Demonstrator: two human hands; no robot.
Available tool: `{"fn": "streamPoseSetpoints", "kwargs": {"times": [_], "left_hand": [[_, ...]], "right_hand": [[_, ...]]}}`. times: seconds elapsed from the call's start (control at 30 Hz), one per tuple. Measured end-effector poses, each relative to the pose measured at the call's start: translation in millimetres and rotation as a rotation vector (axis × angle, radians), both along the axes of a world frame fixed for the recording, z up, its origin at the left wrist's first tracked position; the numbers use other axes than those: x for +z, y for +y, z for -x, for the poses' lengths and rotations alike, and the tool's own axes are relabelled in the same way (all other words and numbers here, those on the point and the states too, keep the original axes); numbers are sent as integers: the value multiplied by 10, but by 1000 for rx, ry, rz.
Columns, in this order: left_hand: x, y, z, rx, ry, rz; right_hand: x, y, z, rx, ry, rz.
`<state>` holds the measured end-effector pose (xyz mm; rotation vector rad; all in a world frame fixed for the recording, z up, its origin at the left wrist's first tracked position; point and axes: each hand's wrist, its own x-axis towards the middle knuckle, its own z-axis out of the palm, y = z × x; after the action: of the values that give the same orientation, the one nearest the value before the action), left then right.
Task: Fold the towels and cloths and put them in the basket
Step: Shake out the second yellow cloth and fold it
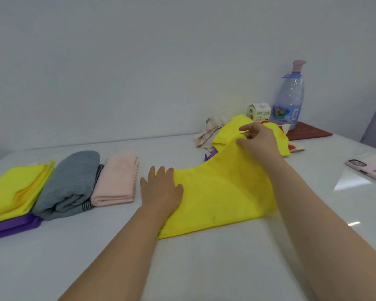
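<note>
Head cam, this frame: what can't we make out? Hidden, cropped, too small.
Basket: nowhere in the head view.
Purple scrap: head view, mostly under the yellow cloth the right hand pinches.
Striped cloth: head view, partly behind that yellow cloth.
Phone: head view, cut by the right edge.
Folded purple cloth: head view, cut by the left edge, under folded yellow cloths.
Carton print: head view, too small to read.

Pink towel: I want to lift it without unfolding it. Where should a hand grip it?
Grip the pink towel probably across its near rounded fold, coming from the front: the layers join there, and the grey towel crowds its left side.
</note>
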<state>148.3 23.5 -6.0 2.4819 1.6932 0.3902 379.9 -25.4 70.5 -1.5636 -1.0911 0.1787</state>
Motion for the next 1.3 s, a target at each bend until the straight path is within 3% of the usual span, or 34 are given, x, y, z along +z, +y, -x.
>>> {"fn": "streamPoseSetpoints", "kwargs": {"times": [0.07,0.17,0.23,0.37,0.7,0.83,1.03,1.17,1.3], "left_hand": [[121,-12,-6,-68,-260,-53],[440,-87,9,-226,-772,64],[624,-136,51,-327,-893,118],[757,-135,147,-450,-921,238],[759,-172,170,-491,-980,351],[777,-164,172,-457,-1007,292],[769,-112,189,-358,-1089,163],[802,-145,170,-395,-1078,211],[795,-124,128,-317,-1060,101]], "right_hand": [[219,-47,223,151,-25,-18],[447,-155,540,335,-83,-23],[513,-230,684,386,-106,-23],[547,-320,830,400,-121,-5],[487,-319,917,397,-157,33],[478,-312,922,418,-185,79],[475,-333,774,416,-379,444],[451,-306,775,414,-391,436],[431,-288,865,417,-428,459]]}}
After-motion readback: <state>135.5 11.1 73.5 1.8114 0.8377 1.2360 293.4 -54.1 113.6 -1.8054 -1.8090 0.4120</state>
